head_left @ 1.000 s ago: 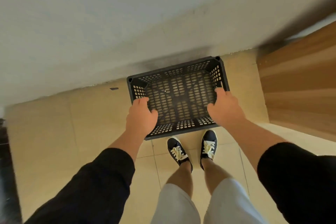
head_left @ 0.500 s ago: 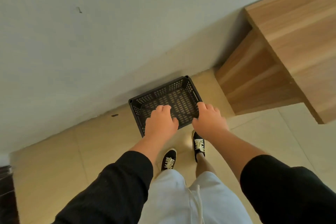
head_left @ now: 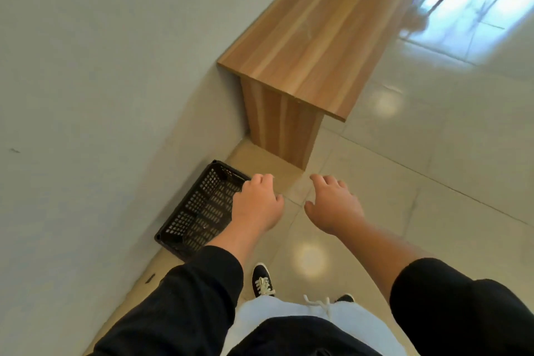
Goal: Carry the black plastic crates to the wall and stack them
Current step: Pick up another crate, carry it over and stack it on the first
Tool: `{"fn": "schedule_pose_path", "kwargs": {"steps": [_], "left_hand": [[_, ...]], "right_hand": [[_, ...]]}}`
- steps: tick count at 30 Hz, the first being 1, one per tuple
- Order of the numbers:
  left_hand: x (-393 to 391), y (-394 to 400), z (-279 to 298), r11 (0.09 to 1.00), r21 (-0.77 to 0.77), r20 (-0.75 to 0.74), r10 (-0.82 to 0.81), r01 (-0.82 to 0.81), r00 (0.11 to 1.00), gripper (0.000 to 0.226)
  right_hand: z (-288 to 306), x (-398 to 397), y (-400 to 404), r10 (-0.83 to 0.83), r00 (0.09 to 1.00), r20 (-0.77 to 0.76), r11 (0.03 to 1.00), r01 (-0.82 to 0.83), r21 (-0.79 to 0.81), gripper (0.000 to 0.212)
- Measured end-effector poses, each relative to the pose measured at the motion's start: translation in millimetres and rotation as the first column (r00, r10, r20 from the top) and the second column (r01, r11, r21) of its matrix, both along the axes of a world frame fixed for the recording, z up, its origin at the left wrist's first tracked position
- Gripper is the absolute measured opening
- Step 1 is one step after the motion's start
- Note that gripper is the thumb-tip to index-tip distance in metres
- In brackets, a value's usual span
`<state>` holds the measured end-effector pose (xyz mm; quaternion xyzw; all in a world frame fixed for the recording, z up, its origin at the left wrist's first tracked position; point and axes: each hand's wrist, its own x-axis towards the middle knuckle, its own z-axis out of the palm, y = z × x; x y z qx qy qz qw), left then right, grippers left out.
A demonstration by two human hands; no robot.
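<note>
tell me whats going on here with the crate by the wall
A person is moving black plastic crates to the wall. One black crate sits on the tiled floor against the wall, just short of a wooden bench. Both hands are empty and open: the left hand hovers over the crate's near edge, the right hand over bare floor. No second crate shows.

The left hand (head_left: 258, 205) hides the black crate's (head_left: 199, 211) near corner; far floor reflections are blurred.
</note>
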<state>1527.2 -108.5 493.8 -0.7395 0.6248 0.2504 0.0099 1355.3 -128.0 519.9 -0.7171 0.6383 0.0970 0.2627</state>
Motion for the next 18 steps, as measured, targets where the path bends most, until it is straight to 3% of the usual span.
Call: {"fn": "schedule_pose_path", "kwargs": {"steps": [4,9,18], "left_hand": [[-101.2,-12.5,23.2,0.977,-0.008,0.047,-0.214,0.215,0.976,0.055],[-257.7,-6.6,36.8,0.882,0.018,0.063,-0.471,0.471,0.88,0.057],[-491.7,18.8,59.6,0.592,-0.012,0.088,-0.802,0.806,0.59,0.062]], "right_hand": [[19.1,-108.7,21.3,-0.168,0.986,0.015,0.984,0.169,-0.056,0.056],[36.0,-256.2,73.3,-0.398,0.917,0.022,0.913,0.398,-0.084,0.06],[49.1,-455.8,161.7,-0.778,0.626,0.052,0.619,0.779,-0.103,0.063]]}}
